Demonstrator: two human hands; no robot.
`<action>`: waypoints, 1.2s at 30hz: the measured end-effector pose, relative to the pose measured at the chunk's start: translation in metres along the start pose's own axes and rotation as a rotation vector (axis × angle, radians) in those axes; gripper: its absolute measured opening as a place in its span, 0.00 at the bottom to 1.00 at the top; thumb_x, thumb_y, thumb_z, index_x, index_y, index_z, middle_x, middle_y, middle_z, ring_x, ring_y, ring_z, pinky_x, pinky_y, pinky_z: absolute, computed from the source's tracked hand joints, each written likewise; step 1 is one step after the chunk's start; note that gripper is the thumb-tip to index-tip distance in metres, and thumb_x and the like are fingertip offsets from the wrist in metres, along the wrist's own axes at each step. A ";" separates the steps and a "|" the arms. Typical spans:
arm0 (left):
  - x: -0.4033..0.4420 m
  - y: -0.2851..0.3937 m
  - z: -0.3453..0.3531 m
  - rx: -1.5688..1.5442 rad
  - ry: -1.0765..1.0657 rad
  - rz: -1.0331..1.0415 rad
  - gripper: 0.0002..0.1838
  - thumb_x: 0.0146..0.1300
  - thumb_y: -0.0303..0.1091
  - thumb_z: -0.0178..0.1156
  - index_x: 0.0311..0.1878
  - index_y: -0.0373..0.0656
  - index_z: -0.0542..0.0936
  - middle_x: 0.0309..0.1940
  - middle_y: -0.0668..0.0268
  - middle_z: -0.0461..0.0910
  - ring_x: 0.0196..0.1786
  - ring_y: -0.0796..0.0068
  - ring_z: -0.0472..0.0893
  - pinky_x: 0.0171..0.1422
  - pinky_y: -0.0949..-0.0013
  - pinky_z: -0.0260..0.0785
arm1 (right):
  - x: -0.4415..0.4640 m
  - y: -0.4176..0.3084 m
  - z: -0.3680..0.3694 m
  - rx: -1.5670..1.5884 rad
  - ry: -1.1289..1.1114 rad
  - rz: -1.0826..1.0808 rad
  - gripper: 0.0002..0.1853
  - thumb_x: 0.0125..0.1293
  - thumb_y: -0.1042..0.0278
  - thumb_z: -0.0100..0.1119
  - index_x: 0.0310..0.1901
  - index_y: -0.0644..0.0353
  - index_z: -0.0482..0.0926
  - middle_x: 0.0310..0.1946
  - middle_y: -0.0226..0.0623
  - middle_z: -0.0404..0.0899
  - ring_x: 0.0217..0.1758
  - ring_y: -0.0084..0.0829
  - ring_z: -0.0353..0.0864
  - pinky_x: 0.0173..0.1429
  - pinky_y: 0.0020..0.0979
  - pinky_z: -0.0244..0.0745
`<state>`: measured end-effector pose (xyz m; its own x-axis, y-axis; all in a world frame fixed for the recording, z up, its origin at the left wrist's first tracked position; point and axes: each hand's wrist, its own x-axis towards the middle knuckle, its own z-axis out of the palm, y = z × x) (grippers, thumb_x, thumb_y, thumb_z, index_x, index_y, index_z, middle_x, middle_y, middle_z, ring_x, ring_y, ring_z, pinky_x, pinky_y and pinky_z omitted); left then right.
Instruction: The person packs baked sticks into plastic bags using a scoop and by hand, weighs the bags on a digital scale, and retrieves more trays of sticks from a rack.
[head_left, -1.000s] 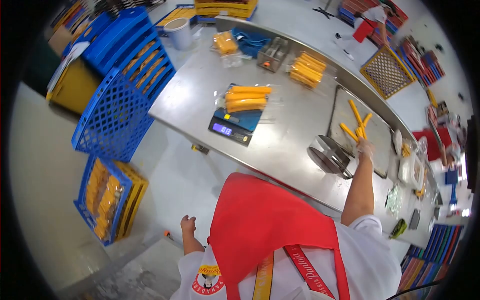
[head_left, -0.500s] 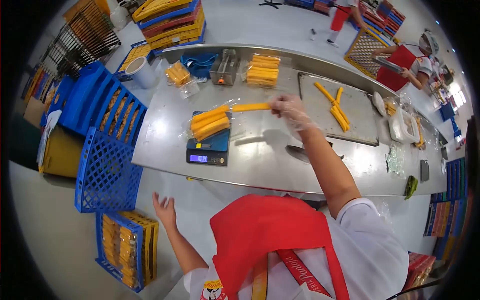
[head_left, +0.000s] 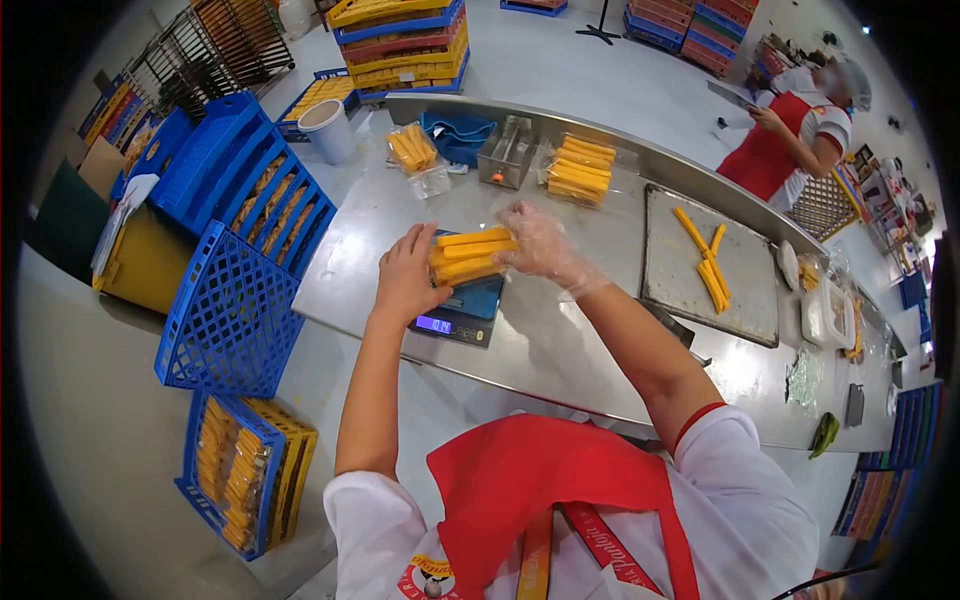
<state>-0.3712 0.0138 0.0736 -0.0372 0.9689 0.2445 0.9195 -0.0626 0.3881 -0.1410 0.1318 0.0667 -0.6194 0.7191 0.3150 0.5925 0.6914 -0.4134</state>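
Note:
A clear bag of yellow breadsticks [head_left: 472, 257] is over the blue platform of a digital scale [head_left: 482, 300], whose display is lit. My bare left hand [head_left: 408, 274] wraps round the bag's left end. On the right end, my right hand [head_left: 545, 248], in a clear plastic glove, grips the bag. Whether the bag still rests on the platform I cannot tell. Beyond my hands lie a filled bag of breadsticks [head_left: 580, 170] and a smaller bag [head_left: 412, 148]. Several loose breadsticks [head_left: 712, 282] lie on a metal baking tray [head_left: 665, 290] to the right.
The steel table [head_left: 540, 345] has a raised back edge. On it are a metal box [head_left: 506, 152], a blue cloth [head_left: 458, 135] and a white container [head_left: 828, 318]. Blue crates [head_left: 235, 315] stand at the left. A co-worker in a red apron [head_left: 765, 150] stands behind the table.
My left hand has come up from below the table edge to the bag. My right hand has moved left to the bag, and the single stick it held no longer shows separately.

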 end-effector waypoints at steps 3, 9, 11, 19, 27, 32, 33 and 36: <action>0.022 -0.005 0.010 0.084 -0.101 -0.020 0.57 0.35 0.39 0.80 0.74 0.51 0.63 0.71 0.56 0.68 0.70 0.52 0.69 0.73 0.51 0.61 | 0.012 0.008 0.002 -0.092 -0.129 -0.114 0.26 0.55 0.52 0.72 0.51 0.61 0.82 0.49 0.49 0.79 0.53 0.51 0.79 0.59 0.46 0.74; 0.046 -0.026 0.027 -0.057 -0.303 -0.064 0.51 0.37 0.39 0.79 0.70 0.49 0.69 0.57 0.56 0.80 0.59 0.53 0.79 0.67 0.56 0.70 | 0.013 0.028 0.008 -0.075 -0.047 -0.131 0.25 0.58 0.56 0.71 0.54 0.60 0.82 0.45 0.45 0.83 0.47 0.44 0.82 0.56 0.41 0.76; 0.046 -0.033 0.029 -0.123 -0.297 -0.060 0.48 0.37 0.40 0.79 0.68 0.46 0.72 0.52 0.55 0.83 0.55 0.52 0.82 0.64 0.61 0.73 | 0.006 0.045 0.002 0.000 0.076 -0.115 0.25 0.60 0.58 0.71 0.56 0.61 0.81 0.44 0.41 0.84 0.46 0.39 0.83 0.53 0.38 0.77; 0.024 -0.032 -0.003 -1.263 -0.482 -0.331 0.40 0.55 0.37 0.70 0.72 0.43 0.69 0.56 0.62 0.81 0.56 0.67 0.82 0.61 0.66 0.75 | -0.035 0.113 -0.103 0.678 0.069 0.502 0.23 0.59 0.71 0.71 0.58 0.55 0.82 0.34 0.29 0.82 0.33 0.20 0.76 0.40 0.25 0.74; -0.026 0.006 0.040 -1.866 -0.871 -0.406 0.34 0.65 0.46 0.59 0.71 0.38 0.69 0.60 0.57 0.80 0.60 0.59 0.81 0.62 0.52 0.75 | -0.069 0.064 -0.153 0.863 -0.055 0.483 0.19 0.58 0.76 0.68 0.53 0.63 0.82 0.35 0.27 0.79 0.34 0.19 0.73 0.42 0.23 0.69; -0.056 0.015 0.075 -2.084 -0.914 -0.541 0.33 0.66 0.48 0.56 0.70 0.39 0.70 0.60 0.55 0.79 0.60 0.56 0.80 0.63 0.48 0.74 | -0.100 0.070 -0.154 0.967 -0.024 0.598 0.20 0.58 0.75 0.67 0.53 0.64 0.81 0.35 0.30 0.80 0.34 0.21 0.75 0.42 0.23 0.68; -0.061 0.014 0.083 -2.064 -0.934 -0.558 0.33 0.66 0.47 0.56 0.71 0.40 0.70 0.62 0.55 0.78 0.61 0.57 0.80 0.63 0.48 0.74 | -0.106 0.073 -0.154 0.968 -0.033 0.605 0.20 0.58 0.75 0.67 0.53 0.64 0.81 0.35 0.30 0.80 0.34 0.21 0.75 0.42 0.23 0.68; -0.063 0.041 0.061 -1.836 -0.974 -0.557 0.37 0.64 0.50 0.57 0.74 0.41 0.66 0.64 0.55 0.76 0.62 0.56 0.79 0.64 0.48 0.74 | -0.120 0.079 -0.150 0.885 -0.133 0.657 0.20 0.58 0.75 0.67 0.53 0.64 0.81 0.35 0.32 0.80 0.33 0.21 0.76 0.40 0.21 0.69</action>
<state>-0.3069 -0.0351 0.0202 0.6115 0.7093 -0.3507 -0.4514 0.6767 0.5817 0.0576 0.1102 0.1240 -0.4011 0.8779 -0.2615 0.2818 -0.1533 -0.9471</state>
